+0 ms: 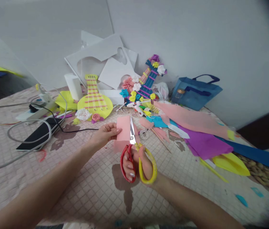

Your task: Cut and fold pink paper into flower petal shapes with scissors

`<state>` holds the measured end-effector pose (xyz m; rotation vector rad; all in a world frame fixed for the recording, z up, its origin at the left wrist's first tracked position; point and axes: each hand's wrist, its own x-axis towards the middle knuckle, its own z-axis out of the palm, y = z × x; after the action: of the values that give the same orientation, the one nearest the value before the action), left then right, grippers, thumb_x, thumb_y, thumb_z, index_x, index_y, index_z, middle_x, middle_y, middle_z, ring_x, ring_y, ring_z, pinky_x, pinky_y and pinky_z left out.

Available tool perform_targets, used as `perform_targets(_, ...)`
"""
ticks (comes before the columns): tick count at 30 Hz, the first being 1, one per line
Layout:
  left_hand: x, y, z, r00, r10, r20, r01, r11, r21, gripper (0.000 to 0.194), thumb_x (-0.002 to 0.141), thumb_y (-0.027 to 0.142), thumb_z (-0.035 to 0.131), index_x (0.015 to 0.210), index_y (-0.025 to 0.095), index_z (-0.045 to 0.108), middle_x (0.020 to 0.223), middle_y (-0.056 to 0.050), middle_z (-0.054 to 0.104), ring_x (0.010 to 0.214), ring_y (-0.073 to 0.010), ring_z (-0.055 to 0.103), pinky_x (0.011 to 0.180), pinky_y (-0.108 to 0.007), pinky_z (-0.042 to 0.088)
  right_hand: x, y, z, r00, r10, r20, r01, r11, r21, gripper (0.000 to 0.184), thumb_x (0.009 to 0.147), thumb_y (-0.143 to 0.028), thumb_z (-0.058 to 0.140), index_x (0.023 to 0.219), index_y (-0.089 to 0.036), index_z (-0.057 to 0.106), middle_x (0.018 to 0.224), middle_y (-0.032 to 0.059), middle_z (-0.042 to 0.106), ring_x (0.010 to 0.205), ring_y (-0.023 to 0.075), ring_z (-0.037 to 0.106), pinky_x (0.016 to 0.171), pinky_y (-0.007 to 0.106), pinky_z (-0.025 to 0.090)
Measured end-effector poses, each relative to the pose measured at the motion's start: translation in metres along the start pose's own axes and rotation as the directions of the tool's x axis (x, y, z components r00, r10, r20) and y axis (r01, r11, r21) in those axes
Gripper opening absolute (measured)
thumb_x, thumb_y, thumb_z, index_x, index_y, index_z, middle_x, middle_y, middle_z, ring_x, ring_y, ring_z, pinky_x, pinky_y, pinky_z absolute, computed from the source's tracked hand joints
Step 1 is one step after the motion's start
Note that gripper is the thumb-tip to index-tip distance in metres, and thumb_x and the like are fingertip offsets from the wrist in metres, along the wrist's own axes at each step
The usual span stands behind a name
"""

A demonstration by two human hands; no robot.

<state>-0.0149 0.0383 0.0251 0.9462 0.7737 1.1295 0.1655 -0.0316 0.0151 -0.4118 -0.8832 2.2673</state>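
At the left, we have a long white plastic power strip on the pale quilted tablecloth, with a flat black rectangular object in front of it. Next stands a bright yellow guitar-shaped cutout with pale strings. Before it, our left hand pinches the left edge of a small pink rectangular paper piece between thumb and fingers, above the middle of the table. At the paper's right side are the steel blades of scissors with one red and one yellow handle; our right hand is closed around those handles, thumb through the yellow loop. Behind lies a white glue gun. Farther right, we see a purple sheet and a translucent blue bag near the wall.
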Motion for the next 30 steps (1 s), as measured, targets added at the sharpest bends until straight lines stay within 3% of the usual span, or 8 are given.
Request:
perform_targets(7, 0.001, -0.001, -0.003, 1.0, 0.005, 0.008, -0.005, 1.0, 0.003, 0.023, 0.065, 0.026, 0.077, 0.08, 0.012, 0.065, 0.07, -0.001, 0.068, 0.061, -0.0104, 0.063, 0.061, -0.022, 0.051, -0.002, 0.006, -0.004, 0.999, -0.016, -0.036, 0.017, 1.0, 0.023, 0.062, 0.061, -0.08, 0.049, 0.072, -0.02, 0.048, 0.05, -0.0085, 0.039, 0.033, 0.0049, 0.031, 0.032, 0.018, 0.034)
perform_targets(17, -0.001, -0.002, 0.0, 0.998, -0.047, 0.036, 0.045, 0.997, 0.055, 0.022, 0.064, 0.025, 0.077, 0.075, 0.012, 0.064, 0.072, -0.001, 0.067, 0.063, -0.0107, 0.062, 0.062, -0.022, 0.051, -0.001, -0.006, 0.001, 0.999, -0.034, -0.035, 0.032, 0.998, -0.055, 0.061, 0.065, -0.079, 0.048, 0.075, -0.019, 0.05, 0.055, -0.0067, 0.042, 0.038, 0.0066, 0.037, 0.038, 0.022, 0.038)
perform_targets(24, 0.001, -0.003, -0.002, 0.996, -0.046, 0.077, 0.044, 0.999, 0.032, 0.019, 0.065, 0.025, 0.076, 0.074, 0.012, 0.064, 0.072, -0.001, 0.068, 0.064, -0.0109, 0.063, 0.062, -0.021, 0.051, -0.003, -0.009, 0.001, 0.994, 0.007, -0.105, -0.011, 0.999, -0.043, 0.063, 0.06, -0.081, 0.051, 0.071, -0.019, 0.047, 0.05, -0.008, 0.041, 0.035, 0.0057, 0.035, 0.034, 0.02, 0.034)
perform_targets(30, 0.002, -0.003, -0.004, 0.996, -0.053, 0.078, 0.049, 0.998, 0.049, 0.019, 0.066, 0.025, 0.076, 0.076, 0.012, 0.065, 0.073, -0.002, 0.068, 0.065, -0.0113, 0.063, 0.063, -0.021, 0.051, -0.003, -0.008, -0.001, 0.99, -0.002, -0.139, -0.004, 0.999, -0.046, 0.061, 0.064, -0.08, 0.048, 0.071, -0.019, 0.047, 0.049, -0.0083, 0.042, 0.034, 0.0052, 0.035, 0.033, 0.019, 0.033)
